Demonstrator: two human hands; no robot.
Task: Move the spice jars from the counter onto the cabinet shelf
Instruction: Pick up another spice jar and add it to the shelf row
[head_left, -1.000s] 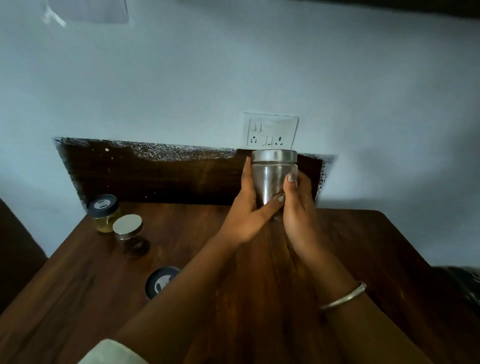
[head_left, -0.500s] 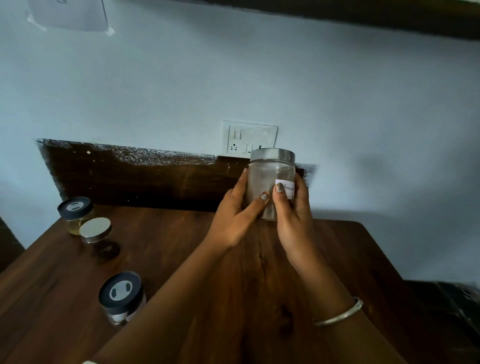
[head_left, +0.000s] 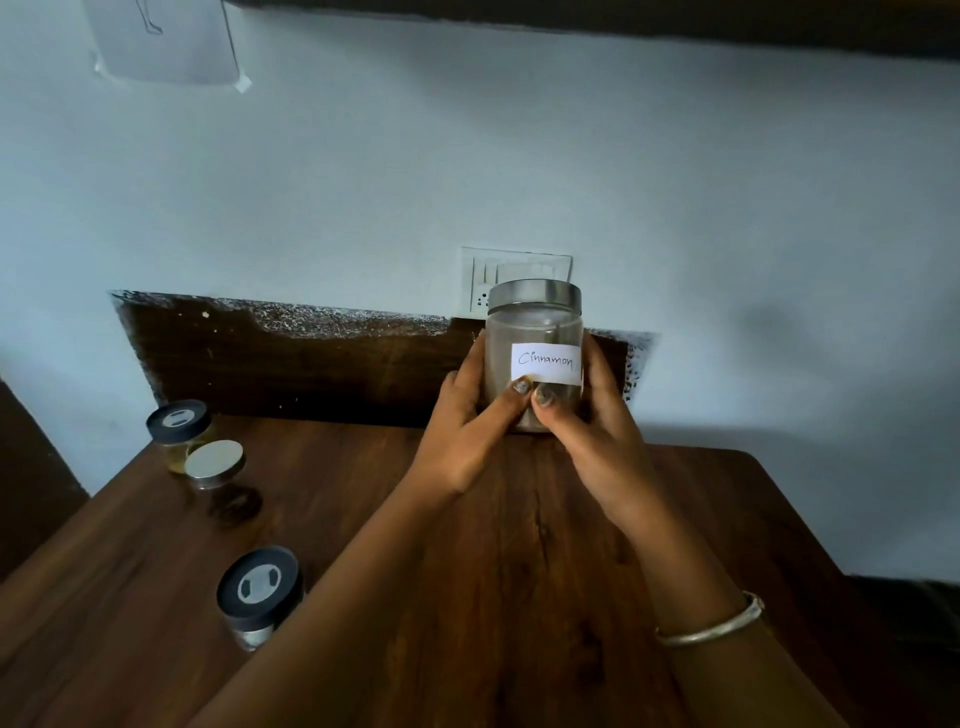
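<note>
Step in hand: pick-up and carry of one jar. The cinnamon jar (head_left: 535, 332) is upright, label facing the camera, at the back middle of the counter (head_left: 519, 571) in front of the wall socket (head_left: 514, 270). The left hand (head_left: 467, 431) and right hand (head_left: 597, 431) both grip it, fingers curled round the lower sides and thumbs meeting on the front under the label. Can't tell if the base touches the counter or is just off it. Three more jars wait on the counter's left side: a dark-lidded jar (head_left: 179, 431) at the back, a pale-lidded jar (head_left: 215, 465) just beside it, and a second dark-lidded jar (head_left: 260, 592) nearer the front edge, so the task looks early. Next move likely calls for a straight lift toward the dark strip (head_left: 623, 21) along the top, probably the cabinet; the shelf itself is not shown. Room: bare wall above the jar, nothing in the lift path, other jars well apart to the left. Watch the cabinet's lower edge on the way up, and a tall glass jar could tip if set near a shelf lip.
</note>
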